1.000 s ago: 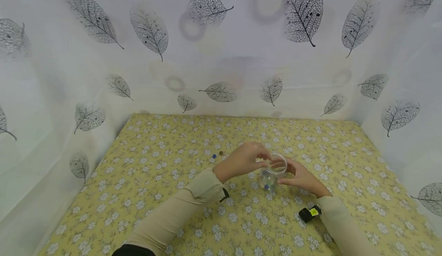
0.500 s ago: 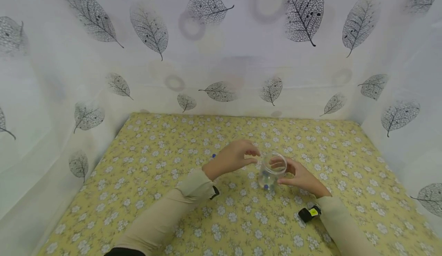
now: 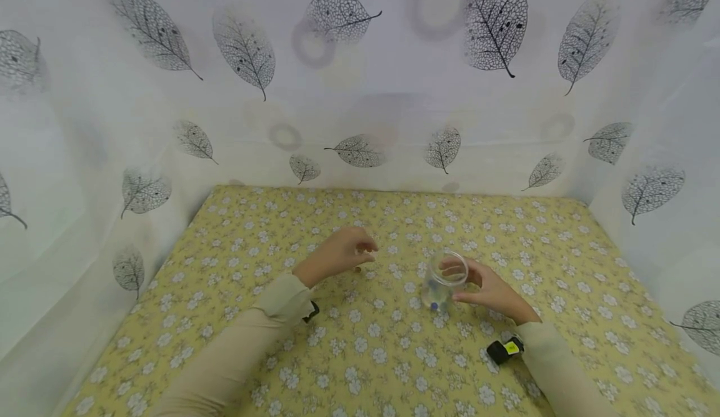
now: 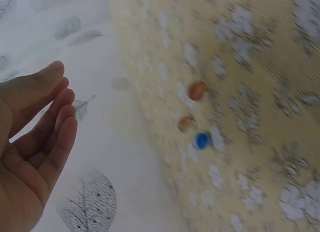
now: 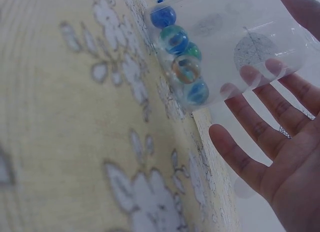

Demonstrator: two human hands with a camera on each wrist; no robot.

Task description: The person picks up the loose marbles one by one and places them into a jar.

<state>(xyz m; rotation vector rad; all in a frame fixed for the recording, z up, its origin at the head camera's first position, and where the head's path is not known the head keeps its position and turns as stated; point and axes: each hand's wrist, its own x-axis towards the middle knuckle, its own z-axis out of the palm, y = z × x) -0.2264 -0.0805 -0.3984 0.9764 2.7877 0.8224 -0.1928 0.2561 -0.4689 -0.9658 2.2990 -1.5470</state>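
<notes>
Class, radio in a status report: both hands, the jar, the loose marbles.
Left hand open, over loose marbles. Right hand holds clear jar, marbles inside. Nothing between hand and marbles.

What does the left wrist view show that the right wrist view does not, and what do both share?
Only the left wrist view shows the left hand, open, and three loose marbles on the cloth: two orange marbles and a blue marble. Only the right wrist view shows the right hand cupped round the clear jar with marbles inside. Both show the yellow flowered cloth.
</notes>
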